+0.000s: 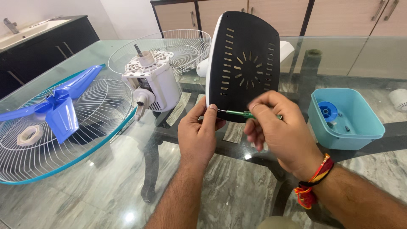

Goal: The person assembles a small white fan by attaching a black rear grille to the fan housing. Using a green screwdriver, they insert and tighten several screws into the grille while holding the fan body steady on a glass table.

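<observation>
A fan base (246,63), white with a black slotted underside, stands on edge on the glass table (106,169). My left hand (198,133) pinches its lower left edge with thumb and fingers. My right hand (277,133) grips a green-handled screwdriver (235,113) whose tip points at the base's lower left corner by my left thumb. A red and yellow thread band is on my right wrist.
Left lies a wire fan guard (63,140) with a teal rim, holding blue fan blades (59,108) and a white plastic nut (29,135). Behind stand the white motor housing (154,82) and rear guard (186,46). A teal tub (345,118) with small parts sits right.
</observation>
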